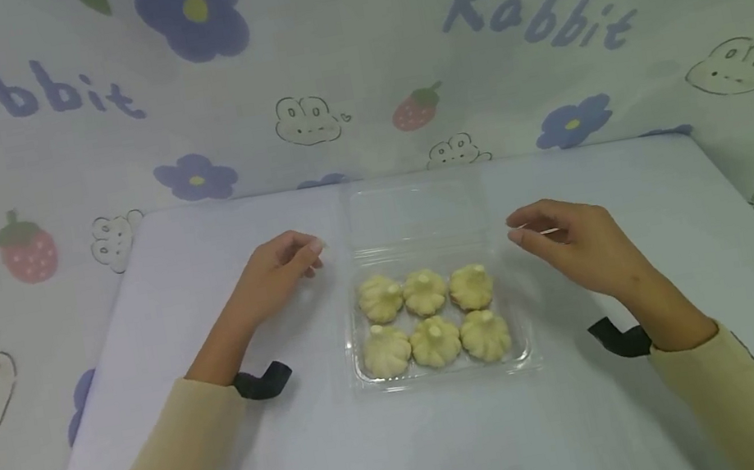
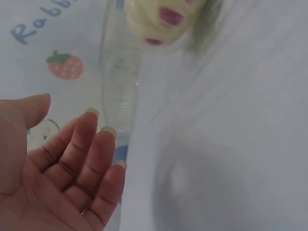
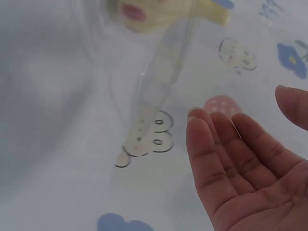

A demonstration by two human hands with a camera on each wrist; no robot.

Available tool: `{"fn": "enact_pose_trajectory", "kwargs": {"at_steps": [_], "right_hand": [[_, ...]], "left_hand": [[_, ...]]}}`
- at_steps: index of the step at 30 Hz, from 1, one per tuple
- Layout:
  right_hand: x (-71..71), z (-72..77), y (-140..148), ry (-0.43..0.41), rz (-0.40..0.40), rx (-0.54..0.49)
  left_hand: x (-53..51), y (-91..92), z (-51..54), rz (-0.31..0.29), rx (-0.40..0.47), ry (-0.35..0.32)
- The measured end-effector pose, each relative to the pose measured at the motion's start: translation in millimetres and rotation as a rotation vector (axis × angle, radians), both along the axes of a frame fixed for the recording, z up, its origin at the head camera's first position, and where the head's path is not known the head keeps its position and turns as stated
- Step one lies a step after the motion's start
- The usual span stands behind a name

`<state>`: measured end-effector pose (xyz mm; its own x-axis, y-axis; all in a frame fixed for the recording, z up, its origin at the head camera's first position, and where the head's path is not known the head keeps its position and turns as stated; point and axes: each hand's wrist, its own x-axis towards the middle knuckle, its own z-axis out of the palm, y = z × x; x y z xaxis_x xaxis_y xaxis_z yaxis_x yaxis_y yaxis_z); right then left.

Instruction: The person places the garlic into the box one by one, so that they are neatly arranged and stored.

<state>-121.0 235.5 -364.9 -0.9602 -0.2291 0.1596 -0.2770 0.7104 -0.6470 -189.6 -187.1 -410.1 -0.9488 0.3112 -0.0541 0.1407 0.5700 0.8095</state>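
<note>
On the white table a clear plastic clamshell box [image 1: 446,377] stands with its lid [image 1: 415,210] folded back, away from me. Inside are several pale garlic bulbs [image 1: 426,292] in two rows of three, stems up. Left of the lid hovers my left hand [image 1: 281,268], fingers loosely bent and holding nothing. My right hand [image 1: 576,243] hangs at the lid's right side, thumb and fingers apart, also holding nothing. Neither hand touches the box. Both wrist views show a relaxed palm beside the clear plastic, with a purple-marked garlic bulb [image 2: 163,19] at the top edge.
A patterned cloth [image 1: 346,49] with rabbits, flowers and strawberries hangs behind and beside the table [image 1: 415,461]. A black curved piece [image 1: 263,381] sits at my left wrist, and a similar black piece [image 1: 619,338] at my right.
</note>
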Motion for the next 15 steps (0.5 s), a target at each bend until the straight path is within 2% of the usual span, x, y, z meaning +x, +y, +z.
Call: {"fn": "enact_pose_trajectory", "kwargs": {"at_steps": [5,8,12,15], "right_hand": [[-28.3,-7.4,8,-0.174,-0.067,-0.06],[-43.5,-12.5,9,-0.298,-0.094,-0.138],[-61.8,-23.0,10,-0.398,-0.103,-0.228],[-73.0,-31.3,9,-0.452,-0.104,-0.26]], "left_hand": [[-23.9,13.7,-0.1,0.038,-0.022,-0.027],[-35.7,22.5,-1.0,0.067,-0.034,-0.057],[-49.7,31.2,-7.0,0.12,-0.007,-0.139],[-57.9,35.2,-13.2,0.147,0.017,-0.201]]}}
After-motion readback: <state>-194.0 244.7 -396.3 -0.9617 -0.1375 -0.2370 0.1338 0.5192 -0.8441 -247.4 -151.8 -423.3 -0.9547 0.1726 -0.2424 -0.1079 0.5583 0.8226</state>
